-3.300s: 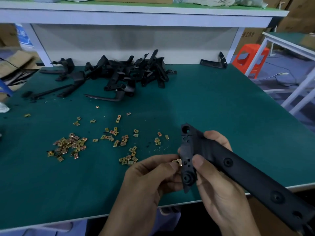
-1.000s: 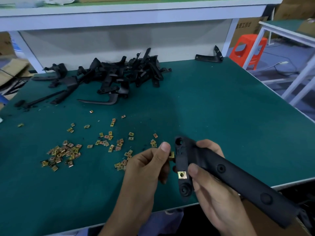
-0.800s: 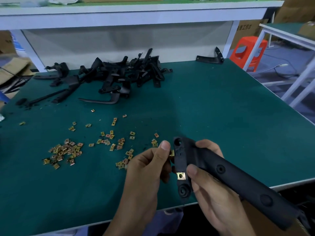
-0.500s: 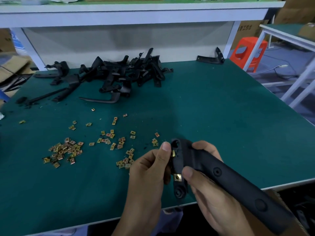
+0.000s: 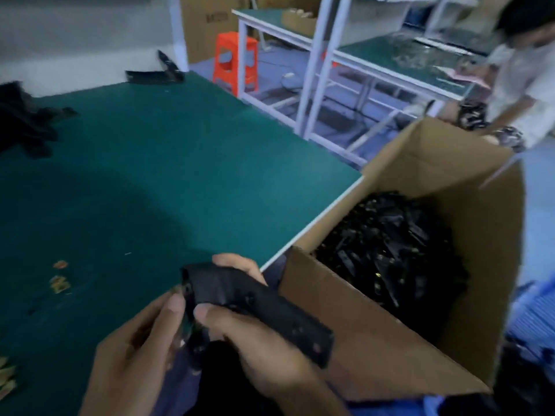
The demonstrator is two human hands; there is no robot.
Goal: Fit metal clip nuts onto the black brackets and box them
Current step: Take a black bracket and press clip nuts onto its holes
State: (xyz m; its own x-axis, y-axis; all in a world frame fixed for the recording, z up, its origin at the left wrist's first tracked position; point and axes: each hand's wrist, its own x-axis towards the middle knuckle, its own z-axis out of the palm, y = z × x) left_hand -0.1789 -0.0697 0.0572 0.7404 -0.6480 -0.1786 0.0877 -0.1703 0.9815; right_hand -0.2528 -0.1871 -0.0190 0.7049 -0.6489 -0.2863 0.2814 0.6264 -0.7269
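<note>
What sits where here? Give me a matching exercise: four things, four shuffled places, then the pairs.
Things:
1 bracket
2 stool
3 box
4 clip nuts

Places:
A on the floor beyond the table
B scattered on the table's left part
C gripped by the right hand
D beside the table's right edge, holding black parts

Pairs: 1-C, 2-A, 3-D, 4-B

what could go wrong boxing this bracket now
Both the right hand and left hand grip the bracket low beside the cardboard box; its far end may catch the near wall. Blur hides whether its clip nuts are seated, so a loose one could drop off among the piled brackets.
</note>
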